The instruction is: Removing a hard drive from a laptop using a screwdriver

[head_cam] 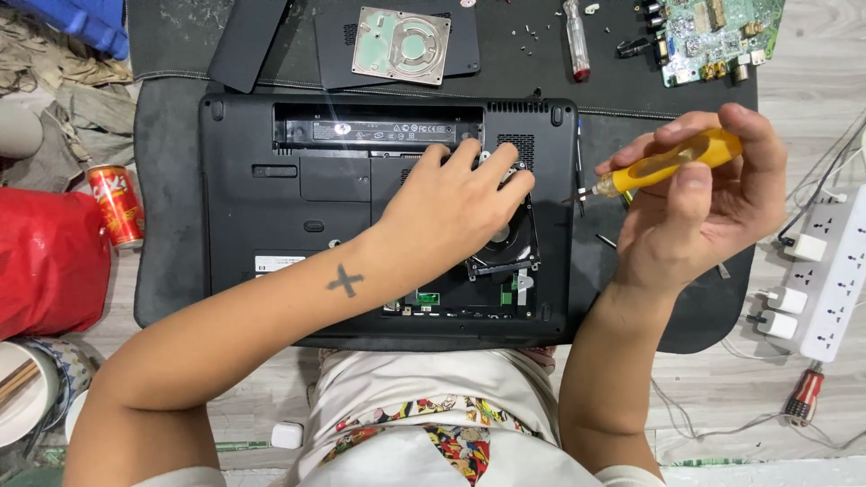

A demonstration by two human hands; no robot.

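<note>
A black laptop [298, 216] lies upside down with its bottom covers off on a dark mat [167, 289] on the floor, at the mat's middle, and the left hand [456, 212] rests fingers spread over the round drive [510, 243] exposed near the laptop's right edge. The right hand [699, 203] hovers just past that edge, pinching a yellow-handled screwdriver [663, 164] between thumb and fingers, tip pointing left. Along the mat's far edge lie a removed cover holding a metal hard drive [401, 45], a red-tipped screwdriver [575, 38] and a green circuit board [717, 36]; a red can [115, 206] stands off the left edge, a white power strip [834, 280] off the right.
</note>
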